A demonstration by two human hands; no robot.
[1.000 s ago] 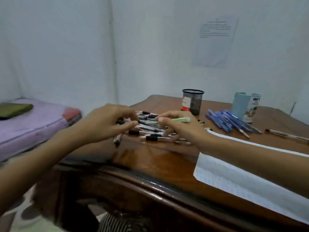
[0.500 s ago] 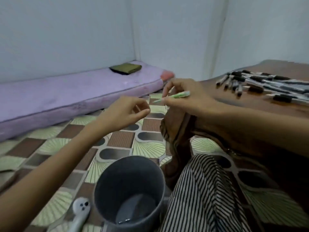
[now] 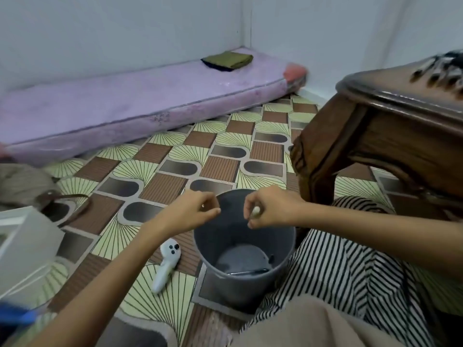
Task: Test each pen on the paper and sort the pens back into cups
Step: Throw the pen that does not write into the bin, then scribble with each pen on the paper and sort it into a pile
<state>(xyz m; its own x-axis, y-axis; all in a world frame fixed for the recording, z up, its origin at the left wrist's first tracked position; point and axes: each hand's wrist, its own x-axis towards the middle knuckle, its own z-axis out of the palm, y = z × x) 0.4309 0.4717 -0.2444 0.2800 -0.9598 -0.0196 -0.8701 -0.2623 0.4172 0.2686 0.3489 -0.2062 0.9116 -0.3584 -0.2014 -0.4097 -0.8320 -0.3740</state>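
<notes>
Fingers (image 3: 250, 204) of the right hand (image 3: 273, 209) are curled in tight around a pale green pen (image 3: 256, 211), and only its blunt end peeks out of the grip. That hand hangs over the mouth of the grey bucket (image 3: 250, 294), just inside its far rim. The left hand (image 3: 190, 211) hovers at the bucket's left edge, fingers bunched, thumb and forefinger tip to tip; I cannot tell whether anything is pinched between them. Down in the bucket, one dark pen (image 3: 248, 272) lies flat against the near wall. The right side is crowded: a knee in striped trousers (image 3: 338, 271) sits just beside the bucket wall, and the carved leg of the wooden table (image 3: 370, 136) stands near the far rim. Up on the tabletop's corner a heap of pens (image 3: 446, 68) shows only as a dark blur, too smeared to read any print. On the left, a white controller (image 3: 166, 264) with three dark buttons lies on the floor just beside the bucket. Beyond it the patterned floor (image 3: 175, 156) runs open all the way to a purple mattress (image 3: 112, 106) along the wall, with a folded olive cloth (image 3: 228, 60) on it. A white box (image 3: 25, 246) and a brown strap (image 3: 65, 199) sit at the far left.
</notes>
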